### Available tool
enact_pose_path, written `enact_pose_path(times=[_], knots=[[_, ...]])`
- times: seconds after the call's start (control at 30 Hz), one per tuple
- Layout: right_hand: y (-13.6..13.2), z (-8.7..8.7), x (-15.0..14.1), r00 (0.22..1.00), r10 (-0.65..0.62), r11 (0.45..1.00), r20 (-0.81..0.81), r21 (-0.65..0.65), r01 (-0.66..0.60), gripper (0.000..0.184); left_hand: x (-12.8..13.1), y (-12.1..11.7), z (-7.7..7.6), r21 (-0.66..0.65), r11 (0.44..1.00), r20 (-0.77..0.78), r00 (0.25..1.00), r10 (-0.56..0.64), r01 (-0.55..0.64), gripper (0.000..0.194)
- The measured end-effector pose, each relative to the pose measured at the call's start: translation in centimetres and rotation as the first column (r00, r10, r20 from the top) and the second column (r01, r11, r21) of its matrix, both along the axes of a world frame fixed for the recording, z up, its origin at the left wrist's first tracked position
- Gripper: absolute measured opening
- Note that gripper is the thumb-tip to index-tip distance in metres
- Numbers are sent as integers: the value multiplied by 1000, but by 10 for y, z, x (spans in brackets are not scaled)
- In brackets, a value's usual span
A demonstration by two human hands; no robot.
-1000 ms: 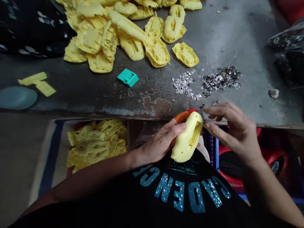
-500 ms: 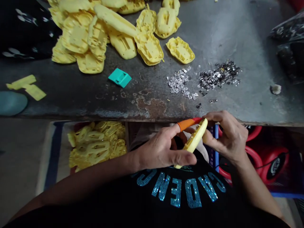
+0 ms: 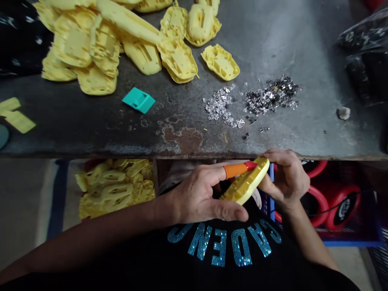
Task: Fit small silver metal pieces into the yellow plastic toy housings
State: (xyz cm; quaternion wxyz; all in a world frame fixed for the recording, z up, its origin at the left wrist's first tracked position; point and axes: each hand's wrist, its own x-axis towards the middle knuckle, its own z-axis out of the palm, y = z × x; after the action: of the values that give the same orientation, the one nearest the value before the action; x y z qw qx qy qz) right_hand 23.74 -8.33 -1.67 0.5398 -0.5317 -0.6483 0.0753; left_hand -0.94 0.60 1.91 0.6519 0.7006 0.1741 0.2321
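A yellow plastic shell half (image 3: pixel 247 184) is held tilted between my two hands, just below the table's front edge. My left hand (image 3: pixel 206 194) grips its near end, the thumb lying along the outside. An orange and red finger cover (image 3: pixel 236 169) on the left index finger touches the shell's ribbed inner side. At the far end, my right hand (image 3: pixel 286 178) pinches the shell between thumb and fingers. Whether a small part sits inside the shell I cannot tell. Beyond the hands, small metal plates (image 3: pixel 220 106) and a darker heap of metal pieces (image 3: pixel 271 97) lie on the table.
Yellow shell halves (image 3: pixel 72 44) are piled on the worn metal table (image 3: pixel 315 133) at the back left. A teal plastic block (image 3: pixel 138 100) lies nearer. Below left is a container of yellow parts (image 3: pixel 117 190); below right, red round items (image 3: pixel 342 206) sit in a blue crate (image 3: pixel 353 243).
The shell has turned so that more of its ribbed inside faces me. My left index finger has moved onto that inside. The camera view has shifted slightly to the right.
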Motion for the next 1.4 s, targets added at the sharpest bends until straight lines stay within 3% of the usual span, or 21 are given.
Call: enact_pose_path(times=[0.1, 0.17, 0.27, 0.33, 0.4, 0.43, 0.47, 0.53, 0.57, 0.6, 0.67, 0.8, 0.93, 1.03, 1.13, 1.27, 1.33, 1.4], knots=[[-4, 7, -7, 914, -21, 955, -404, -279, -101, 23, -14, 7, -4, 47, 997, 45, 997, -65, 63, 80], [-3, 8, -19, 782, -56, 865, -621, -422, -273, 31, -21, 12, -9, 210, 977, 72, 996, -45, 29, 99], [2, 5, -44, 619, -40, 694, -785, -468, -548, 38, -26, 14, -16, 356, 934, 153, 985, -79, 20, 114], [5, 3, -55, 573, 0, 613, -819, -453, -647, 42, -29, 12, -21, 268, 963, 210, 975, -75, 16, 108], [8, 6, -56, 591, 82, 570, -802, -449, -688, 43, -32, 10, -23, 83, 996, 244, 970, 9, -30, 109], [11, 10, -51, 654, 141, 587, -743, -469, -660, 40, -34, 9, -24, -16, 998, 260, 964, 55, -53, 111], [15, 15, -43, 759, 195, 640, -621, -505, -579, 34, -35, 9, -25, -113, 990, 284, 953, 110, -80, 112], [29, 24, -22, 970, 192, 821, -151, -517, -243, 18, -36, 8, -26, -307, 945, 324, 921, 217, -115, 105], [39, 27, -11, 987, 107, 890, 122, -454, -41, 13, -36, 9, -26, -392, 911, 341, 901, 270, -125, 97], [50, 28, -1, 943, 34, 918, 330, -382, 101, 12, -36, 9, -27, -463, 877, 352, 880, 319, -132, 85], [73, 28, 13, 821, -8, 924, 571, -309, 225, 13, -36, 9, -28, -573, 807, 326, 863, 387, -146, 68], [104, 22, 18, 674, 66, 913, 735, -317, 256, 17, -37, 9, -29, -692, 704, 250, 862, 441, -159, 64], [114, 24, 12, 563, 124, 900, 817, -332, 283, 23, -37, 10, -27, -741, 653, 214, 866, 451, -157, 68], [122, 24, 9, 543, 131, 897, 829, -332, 290, 24, -32, 13, -27, -761, 626, 170, 877, 450, -174, 68], [134, 21, 12, 628, 112, 922, 770, -316, 223, 19, -28, 14, -29, -779, 615, 197, 883, 425, -122, 69], [129, 32, 13, 831, 95, 958, 548, -278, 74, 21, -26, 10, -33, -820, 569, 194, 903, 384, -66, 68], [111, 45, 5, 941, 130, 945, 312, -326, -22, 14, -24, 6, -36, -847, 530, 179, 917, 356, -40, 68], [86, 55, -9, 982, 181, 901, -56, -390, -188, 6, -19, 2, -37, -865, 501, 199, 926, 320, 13, 68]])
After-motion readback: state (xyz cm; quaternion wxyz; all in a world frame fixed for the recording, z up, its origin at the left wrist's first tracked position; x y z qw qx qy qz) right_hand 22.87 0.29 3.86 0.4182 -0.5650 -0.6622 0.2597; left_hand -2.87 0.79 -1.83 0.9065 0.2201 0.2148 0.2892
